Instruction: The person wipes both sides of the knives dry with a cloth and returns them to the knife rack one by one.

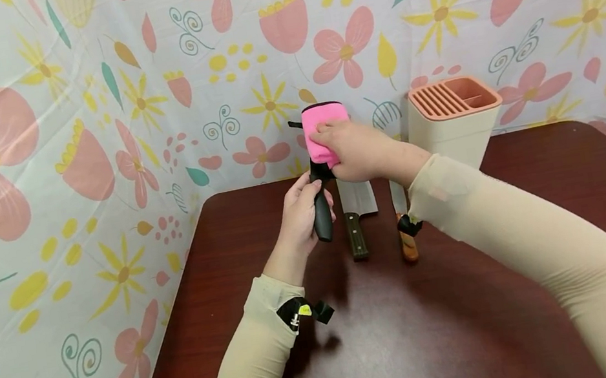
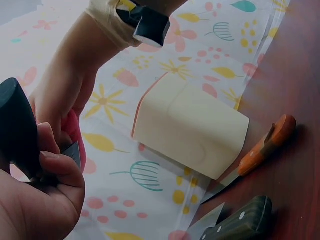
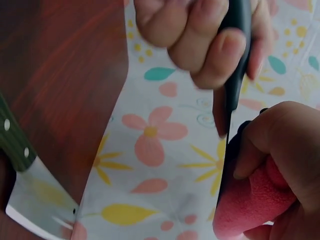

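Observation:
My left hand [image 1: 296,216] grips the black handle of a knife [image 1: 322,217], held up over the table with the blade end pointing away. A folded pink cloth [image 1: 319,120] with dark trim covers most of the blade. My right hand [image 1: 363,152] holds this cloth against the blade, thumb and fingers bent around it in the right wrist view. Edge-on there, the blade shows only as a thin dark line beside the cloth [image 3: 250,205]. Below the hands lies a cleaver [image 1: 355,233] with a dark riveted handle, and to its right a smaller knife [image 1: 408,246] with an orange-brown wooden handle.
A cream knife holder [image 1: 450,134] with a slotted orange-pink top stands at the back of the dark reddish-brown table [image 1: 420,341], partly behind my right forearm. Flower-patterned cloth [image 1: 134,83] hangs along the back and left sides.

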The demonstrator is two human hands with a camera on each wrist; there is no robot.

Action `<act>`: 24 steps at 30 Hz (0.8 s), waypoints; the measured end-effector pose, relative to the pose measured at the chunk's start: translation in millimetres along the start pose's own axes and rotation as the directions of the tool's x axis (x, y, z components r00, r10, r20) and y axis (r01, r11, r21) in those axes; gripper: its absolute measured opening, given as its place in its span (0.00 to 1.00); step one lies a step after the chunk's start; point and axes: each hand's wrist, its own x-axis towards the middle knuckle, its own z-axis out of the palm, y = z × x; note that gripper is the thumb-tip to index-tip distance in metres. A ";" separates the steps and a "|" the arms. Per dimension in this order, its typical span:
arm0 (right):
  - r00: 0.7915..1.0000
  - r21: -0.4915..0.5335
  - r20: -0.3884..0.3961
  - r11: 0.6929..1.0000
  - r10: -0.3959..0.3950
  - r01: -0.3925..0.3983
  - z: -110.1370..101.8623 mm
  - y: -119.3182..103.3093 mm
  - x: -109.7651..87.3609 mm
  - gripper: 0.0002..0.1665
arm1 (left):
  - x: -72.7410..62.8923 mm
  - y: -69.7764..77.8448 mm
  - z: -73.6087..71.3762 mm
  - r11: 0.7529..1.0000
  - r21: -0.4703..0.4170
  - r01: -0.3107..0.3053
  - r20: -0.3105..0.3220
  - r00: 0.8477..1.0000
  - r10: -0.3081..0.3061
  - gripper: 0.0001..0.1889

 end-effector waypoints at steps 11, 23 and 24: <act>0.992 0.041 -0.120 0.998 -0.032 0.037 17.1 -18.7 -21.0 0.45 | 3.7 -1.8 -1.2 0.999 0.015 -0.050 -0.030 0.998 0.050 0.18; 0.981 0.194 -0.178 0.975 -0.070 0.104 25.8 -13.7 -61.7 0.42 | 3.1 -6.9 0.8 0.996 0.093 -0.005 -0.001 1.000 0.005 0.22; 0.981 0.208 -0.181 0.972 -0.071 0.108 26.7 -12.7 -64.3 0.41 | 2.9 -7.4 1.0 0.995 0.096 -0.002 0.003 1.000 0.002 0.22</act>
